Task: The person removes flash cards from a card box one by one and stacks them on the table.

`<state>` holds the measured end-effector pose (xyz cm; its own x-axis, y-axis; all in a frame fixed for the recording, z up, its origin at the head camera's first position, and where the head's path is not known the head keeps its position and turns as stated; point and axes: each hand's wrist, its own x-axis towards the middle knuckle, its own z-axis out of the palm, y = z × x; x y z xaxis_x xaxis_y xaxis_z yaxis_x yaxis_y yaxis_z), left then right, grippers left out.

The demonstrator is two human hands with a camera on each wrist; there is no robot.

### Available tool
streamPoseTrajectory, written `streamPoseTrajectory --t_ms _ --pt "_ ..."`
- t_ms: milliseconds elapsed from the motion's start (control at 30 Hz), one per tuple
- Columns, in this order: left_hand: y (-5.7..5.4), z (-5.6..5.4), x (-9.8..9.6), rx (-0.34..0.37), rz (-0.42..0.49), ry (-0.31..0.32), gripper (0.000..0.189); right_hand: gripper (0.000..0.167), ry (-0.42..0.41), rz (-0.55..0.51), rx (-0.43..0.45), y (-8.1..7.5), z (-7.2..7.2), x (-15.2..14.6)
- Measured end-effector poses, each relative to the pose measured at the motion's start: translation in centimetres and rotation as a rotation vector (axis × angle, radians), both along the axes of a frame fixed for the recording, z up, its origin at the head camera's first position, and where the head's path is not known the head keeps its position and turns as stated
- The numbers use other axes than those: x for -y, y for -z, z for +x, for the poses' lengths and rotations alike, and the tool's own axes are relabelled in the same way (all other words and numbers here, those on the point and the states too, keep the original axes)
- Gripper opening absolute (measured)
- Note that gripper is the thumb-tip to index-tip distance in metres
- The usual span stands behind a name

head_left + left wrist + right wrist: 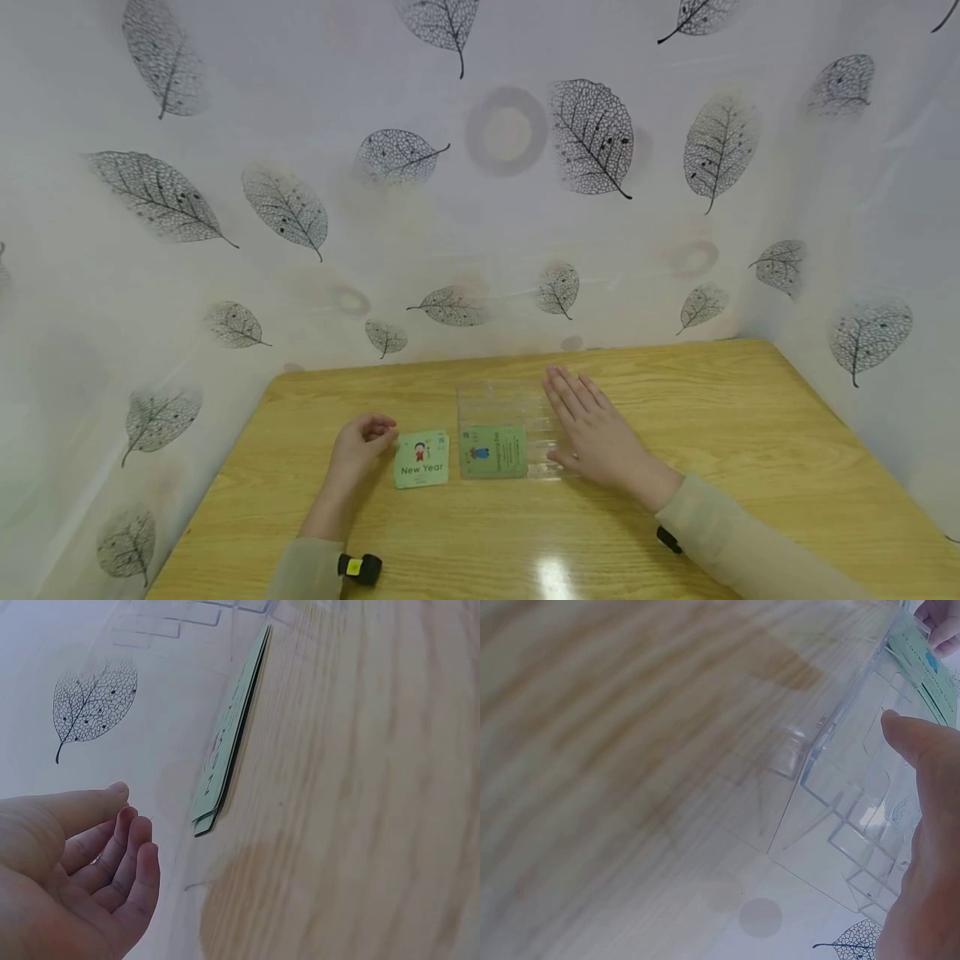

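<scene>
My left hand (362,447) hovers beside the upper left corner of a small stack of green cards (422,460), the top one reading "New Year". Its fingers are loosely bent with nothing between them, and the left wrist view shows a gap between this hand (97,870) and the stack (229,742). A clear plastic box (491,403) with compartments stands right of the stack. More green cards (492,451) lie in its near left part, turned sideways. My right hand (596,425) rests along the box's right side with straight fingers, the thumb (919,739) over the near part.
All this stands on a wood-grain table (465,542). A white sheet with leaf prints (510,225) hangs behind the table and at both sides. Dark wrist devices (362,569) show at both sleeves.
</scene>
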<state>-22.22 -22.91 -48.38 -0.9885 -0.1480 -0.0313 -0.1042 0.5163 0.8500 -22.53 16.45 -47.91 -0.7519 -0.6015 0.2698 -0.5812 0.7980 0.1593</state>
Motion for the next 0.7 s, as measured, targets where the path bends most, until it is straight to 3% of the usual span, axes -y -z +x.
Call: streamPoseTrajectory --t_ms 367,700 --pt "-0.27 -0.19 -0.30 -0.032 0.011 -0.014 0.016 0.110 -0.002 -0.006 0.002 0.06 -0.01 0.15" --pt "-0.38 0.03 -0.55 -0.048 0.029 -0.021 0.017 0.110 -0.038 -0.053 -0.049 0.26 0.01 0.07"
